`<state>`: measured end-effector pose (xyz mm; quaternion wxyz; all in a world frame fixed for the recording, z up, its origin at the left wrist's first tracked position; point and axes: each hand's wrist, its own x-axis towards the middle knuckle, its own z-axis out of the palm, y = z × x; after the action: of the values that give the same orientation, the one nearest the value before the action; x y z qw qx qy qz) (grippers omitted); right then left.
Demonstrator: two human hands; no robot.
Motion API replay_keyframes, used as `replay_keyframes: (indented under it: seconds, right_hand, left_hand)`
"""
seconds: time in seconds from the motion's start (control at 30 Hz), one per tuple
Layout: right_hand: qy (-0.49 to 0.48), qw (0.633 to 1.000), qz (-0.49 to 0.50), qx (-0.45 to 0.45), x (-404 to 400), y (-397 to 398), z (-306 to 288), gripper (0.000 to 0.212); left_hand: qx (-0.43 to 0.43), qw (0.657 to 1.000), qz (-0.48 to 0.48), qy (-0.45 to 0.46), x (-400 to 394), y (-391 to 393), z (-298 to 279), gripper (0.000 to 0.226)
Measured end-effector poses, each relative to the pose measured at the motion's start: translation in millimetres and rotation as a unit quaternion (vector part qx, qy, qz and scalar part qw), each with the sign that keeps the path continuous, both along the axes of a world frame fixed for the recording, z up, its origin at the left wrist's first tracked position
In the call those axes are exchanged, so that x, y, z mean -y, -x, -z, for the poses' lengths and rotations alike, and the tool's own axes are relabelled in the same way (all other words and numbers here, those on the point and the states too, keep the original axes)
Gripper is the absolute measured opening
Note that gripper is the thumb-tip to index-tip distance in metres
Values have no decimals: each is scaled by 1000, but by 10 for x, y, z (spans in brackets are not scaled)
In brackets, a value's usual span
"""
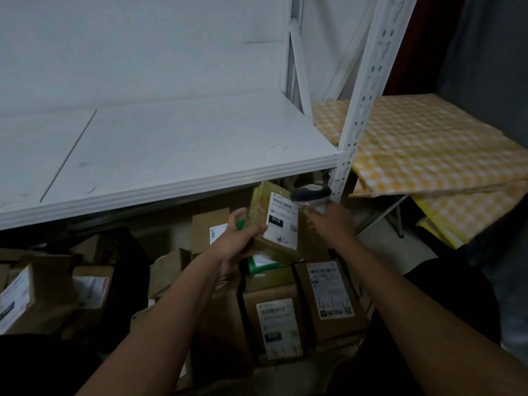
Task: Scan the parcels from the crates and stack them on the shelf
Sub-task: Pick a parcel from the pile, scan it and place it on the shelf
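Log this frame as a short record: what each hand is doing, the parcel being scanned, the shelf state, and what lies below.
left hand: left hand grips a small cardboard parcel, label facing the camera
right hand: right hand holds a handheld scanner, head right beside the label
label: white, barcode on top, black box reading 010
shelf: white shelf board, no parcels on the visible part
below: more labelled cardboard parcels piled under the hands
beside shelf: yellow checked cloth
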<state>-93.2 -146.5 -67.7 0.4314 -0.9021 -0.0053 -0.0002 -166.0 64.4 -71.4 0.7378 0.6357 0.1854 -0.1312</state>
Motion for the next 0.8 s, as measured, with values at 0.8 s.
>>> replay_keyframes:
  seconds: [0.8]
  right_hand:
    - [-143, 974, 33, 174, 277, 157, -1599, 23]
  left_hand:
    - [153, 985, -38, -64, -200, -203, -838, 76]
